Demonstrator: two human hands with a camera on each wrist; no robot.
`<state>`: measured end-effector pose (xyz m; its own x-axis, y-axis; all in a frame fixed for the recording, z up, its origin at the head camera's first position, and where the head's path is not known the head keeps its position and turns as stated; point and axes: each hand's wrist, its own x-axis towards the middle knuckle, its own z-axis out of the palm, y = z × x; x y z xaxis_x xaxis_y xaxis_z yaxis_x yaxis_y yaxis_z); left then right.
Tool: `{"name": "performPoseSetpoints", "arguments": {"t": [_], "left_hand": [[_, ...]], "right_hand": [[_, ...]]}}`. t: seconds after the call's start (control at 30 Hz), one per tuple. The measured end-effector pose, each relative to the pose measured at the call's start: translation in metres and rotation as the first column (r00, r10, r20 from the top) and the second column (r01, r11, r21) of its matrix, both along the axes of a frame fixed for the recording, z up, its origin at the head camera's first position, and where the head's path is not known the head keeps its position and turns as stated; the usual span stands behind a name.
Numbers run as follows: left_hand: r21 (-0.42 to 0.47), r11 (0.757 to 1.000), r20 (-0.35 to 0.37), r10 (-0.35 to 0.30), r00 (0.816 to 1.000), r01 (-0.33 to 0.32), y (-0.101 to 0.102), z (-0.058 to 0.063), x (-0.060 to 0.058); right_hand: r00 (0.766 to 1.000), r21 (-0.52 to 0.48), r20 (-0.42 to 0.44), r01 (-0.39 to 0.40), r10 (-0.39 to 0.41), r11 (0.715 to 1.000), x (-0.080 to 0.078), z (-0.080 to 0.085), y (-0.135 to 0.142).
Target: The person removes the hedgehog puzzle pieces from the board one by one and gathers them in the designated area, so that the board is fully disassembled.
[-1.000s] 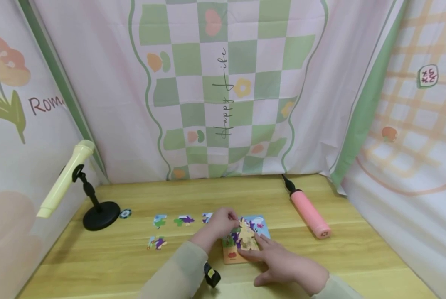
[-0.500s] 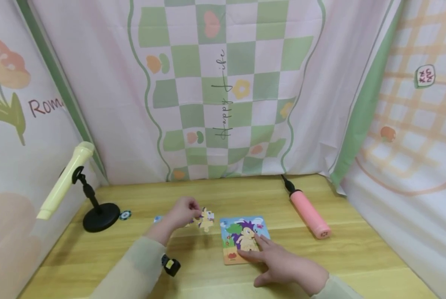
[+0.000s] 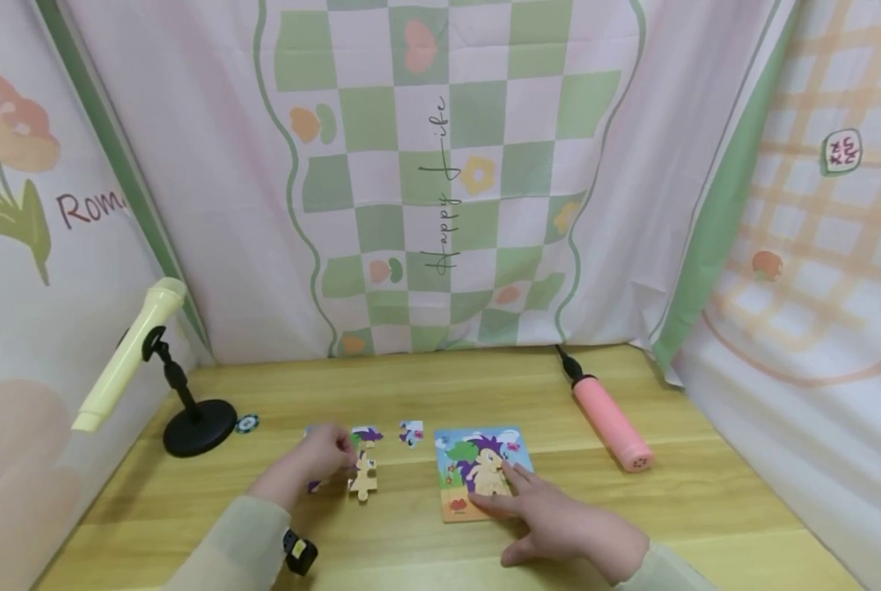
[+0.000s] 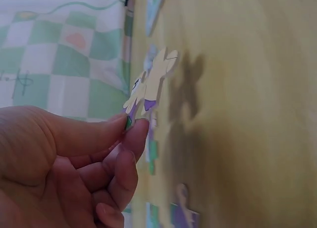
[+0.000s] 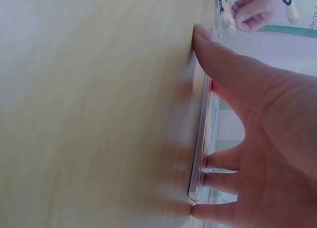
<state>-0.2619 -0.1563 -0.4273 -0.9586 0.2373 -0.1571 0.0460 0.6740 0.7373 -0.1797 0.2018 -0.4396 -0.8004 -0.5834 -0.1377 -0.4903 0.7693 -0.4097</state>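
My left hand [image 3: 314,460] pinches a cream and purple jigsaw piece [image 3: 364,476] between thumb and fingertips. In the left wrist view that piece [image 4: 157,77] is tilted above the table and casts a shadow. To the right lies a square puzzle board [image 3: 455,506] with a hedgehog picture. My right hand [image 3: 558,510] rests over its lower right corner, fingers spread; in the right wrist view the thumb touches the table beside the board's edge [image 5: 199,134]. Loose pieces lie near the left hand: a purple and green one [image 3: 367,434] and a blue one [image 3: 412,432]. Others are partly hidden behind it.
A cream microphone [image 3: 133,353] on a black stand [image 3: 199,427] is at the left, with a small round chip [image 3: 248,423] beside it. A pink hand pump [image 3: 613,423] lies at the right. Patterned curtains [image 3: 455,164] enclose the table [image 3: 484,386].
My left hand has lifted the piece off the board and carried it left, then lower, above the table near the loose pieces. My right hand stays in place.
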Motion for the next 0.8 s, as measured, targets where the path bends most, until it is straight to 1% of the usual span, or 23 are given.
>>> {"name": "performPoseSetpoints", "arguments": {"t": [0.07, 0.13, 0.3, 0.5, 0.8], "left_hand": [[0.004, 1.0, 0.03, 0.015, 0.999, -0.015, -0.001, -0.004, 0.0], [0.0, 1.0, 0.037, 0.028, 0.999, -0.028, -0.002, -0.008, -0.001], [-0.022, 0.999, 0.019, 0.046, 0.999, -0.046, -0.003, -0.014, -0.002], [-0.055, 0.997, 0.024, 0.057, 0.998, -0.056, -0.002, -0.014, -0.002], [-0.078, 0.996, -0.017, 0.053, 0.998, -0.054, 0.001, -0.016, -0.006]], "right_hand": [[1.0, 0.0, 0.005, 0.001, -0.001, 1.0, 0.0, 0.0, 0.0], [1.0, 0.0, 0.011, 0.001, -0.001, 1.0, 0.0, 0.0, 0.0], [1.0, 0.001, 0.021, -0.002, 0.002, 1.0, -0.001, 0.001, 0.0], [1.0, 0.0, 0.01, -0.001, 0.001, 1.0, 0.0, 0.0, 0.0], [1.0, 0.001, 0.018, -0.004, 0.004, 1.0, -0.002, -0.001, 0.001]]}}
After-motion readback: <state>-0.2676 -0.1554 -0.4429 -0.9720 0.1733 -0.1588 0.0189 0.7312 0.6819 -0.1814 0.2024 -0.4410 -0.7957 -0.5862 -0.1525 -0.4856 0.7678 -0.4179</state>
